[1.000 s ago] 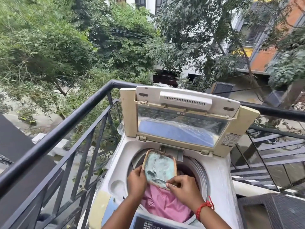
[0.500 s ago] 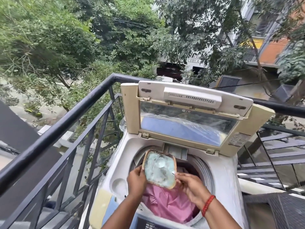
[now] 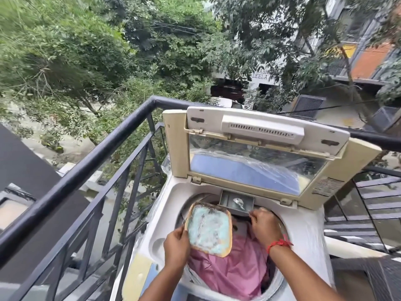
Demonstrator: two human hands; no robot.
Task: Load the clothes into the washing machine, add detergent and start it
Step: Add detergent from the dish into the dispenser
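Note:
A white top-loading washing machine (image 3: 308, 231) stands with its lid (image 3: 256, 148) raised. Pink clothes (image 3: 234, 270) fill the drum. My left hand (image 3: 176, 246) grips a tan container of pale blue detergent powder (image 3: 208, 230) by its left edge, tilted over the drum. My right hand (image 3: 263, 224) holds a small metal spoon (image 3: 239, 202) whose bowl sits in the open grey detergent drawer (image 3: 227, 197) at the back of the opening. A red thread circles my right wrist.
A black metal railing (image 3: 86, 168) runs close along the machine's left side and behind it. Trees and a building lie beyond. A dark mesh surface (image 3: 377, 279) sits at the lower right, with railing bars above it.
My right hand lifted the spoon out of the powder container and carried it back into the detergent drawer. The view tilted downward; my left hand kept hold of the container.

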